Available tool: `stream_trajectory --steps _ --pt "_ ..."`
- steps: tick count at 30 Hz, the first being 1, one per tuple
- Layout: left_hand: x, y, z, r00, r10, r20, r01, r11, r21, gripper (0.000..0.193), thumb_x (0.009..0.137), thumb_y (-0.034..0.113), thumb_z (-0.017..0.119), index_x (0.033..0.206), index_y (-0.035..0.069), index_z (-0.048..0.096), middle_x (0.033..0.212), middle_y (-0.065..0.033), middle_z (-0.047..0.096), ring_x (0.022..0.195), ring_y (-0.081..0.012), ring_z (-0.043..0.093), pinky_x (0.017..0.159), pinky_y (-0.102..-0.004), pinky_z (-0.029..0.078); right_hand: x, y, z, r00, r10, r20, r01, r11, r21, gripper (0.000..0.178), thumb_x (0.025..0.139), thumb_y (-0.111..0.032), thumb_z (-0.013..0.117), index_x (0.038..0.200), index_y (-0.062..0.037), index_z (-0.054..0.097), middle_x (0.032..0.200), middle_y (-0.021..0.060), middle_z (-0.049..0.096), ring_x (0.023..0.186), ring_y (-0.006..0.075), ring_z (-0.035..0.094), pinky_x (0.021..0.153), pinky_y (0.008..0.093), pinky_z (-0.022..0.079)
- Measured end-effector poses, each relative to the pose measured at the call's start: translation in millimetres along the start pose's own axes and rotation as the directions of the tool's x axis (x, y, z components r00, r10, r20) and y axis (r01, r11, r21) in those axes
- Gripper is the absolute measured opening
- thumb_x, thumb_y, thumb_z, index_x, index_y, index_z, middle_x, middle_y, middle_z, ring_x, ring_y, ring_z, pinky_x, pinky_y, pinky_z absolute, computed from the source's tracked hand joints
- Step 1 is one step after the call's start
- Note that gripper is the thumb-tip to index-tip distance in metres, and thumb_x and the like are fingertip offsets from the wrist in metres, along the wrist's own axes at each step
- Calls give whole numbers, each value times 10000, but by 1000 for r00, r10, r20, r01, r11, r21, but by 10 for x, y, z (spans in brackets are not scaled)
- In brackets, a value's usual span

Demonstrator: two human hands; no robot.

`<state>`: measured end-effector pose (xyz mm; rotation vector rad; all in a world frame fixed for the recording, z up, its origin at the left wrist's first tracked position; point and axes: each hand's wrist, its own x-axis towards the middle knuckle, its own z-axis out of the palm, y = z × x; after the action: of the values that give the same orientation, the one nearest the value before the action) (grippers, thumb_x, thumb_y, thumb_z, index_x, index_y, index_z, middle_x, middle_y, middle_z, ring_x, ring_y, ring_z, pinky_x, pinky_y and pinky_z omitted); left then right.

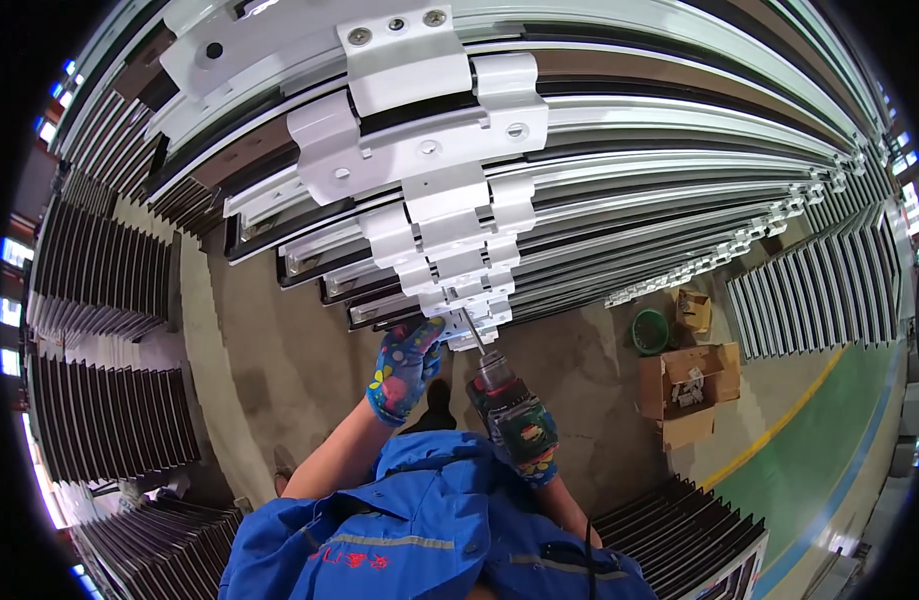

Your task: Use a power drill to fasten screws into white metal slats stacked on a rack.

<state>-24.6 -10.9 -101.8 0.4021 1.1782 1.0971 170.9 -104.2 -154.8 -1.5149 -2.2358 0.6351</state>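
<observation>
My right hand [539, 466], in a patterned blue glove, is closed round the handle of a dark red and black power drill [514, 415]. The drill's long thin bit [471, 330] points up and away, its tip at the lowest of a row of white metal hinges [466, 303]. My left hand [403, 372], in a blue glove with bright flowers, is just left of the bit. Its fingers are curled together by the edge of that hinge, and what they hold, if anything, is hidden. Larger white hinges [429, 147] with screw holes sit on the stacked frames [659, 165] beyond.
At right on the floor stand an open cardboard box [672, 411] with small white parts, a smaller box [693, 310] and a green basket [649, 331]. Racks of dark panels [109, 415] line the left. More panels [679, 540] stand close behind my right arm.
</observation>
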Motion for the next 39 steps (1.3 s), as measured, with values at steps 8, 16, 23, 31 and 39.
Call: stream_trajectory --steps 8,16,23,31,39 --pt "-2 3 -26 999 -2 46 3 1000 -11 144 816 208 653 745 144 546 590 50 438 471 -44 359 432 -212 273 -6 -205 -13 993 94 -69 -94 996 15 269 767 -230 595 1012 -121 619 1032 129 598 923 303 566 788 413 462" --pt "11 10 -37 997 15 75 -16 1000 20 209 807 229 663 682 160 511 559 73 412 439 -38 315 404 -214 224 -10 -378 -145 966 249 -73 -200 895 399 225 773 -215 589 972 -115 624 937 105 606 866 286 570 736 413 463" --pt "102 -79 -152 953 257 163 -287 935 209 194 836 266 631 753 91 647 569 65 466 475 -55 363 433 -238 257 -28 -363 -83 889 -234 -393 120 949 -292 127 751 -154 671 855 -106 616 858 86 564 705 248 560 597 346 467" --pt "265 -190 -193 970 114 213 -167 954 248 304 818 326 655 850 25 678 728 -106 652 642 -115 514 607 -295 426 -212 -98 163 882 338 -330 -281 937 209 185 769 -177 704 903 -84 616 813 58 600 707 192 570 604 319 467" --pt "286 -202 -215 953 212 218 -269 922 278 327 808 331 630 736 13 637 664 -172 591 553 -285 477 557 -364 413 -43 -672 -119 877 469 -107 -354 780 516 190 899 -116 529 1081 -63 514 893 26 580 812 113 548 730 269 465"
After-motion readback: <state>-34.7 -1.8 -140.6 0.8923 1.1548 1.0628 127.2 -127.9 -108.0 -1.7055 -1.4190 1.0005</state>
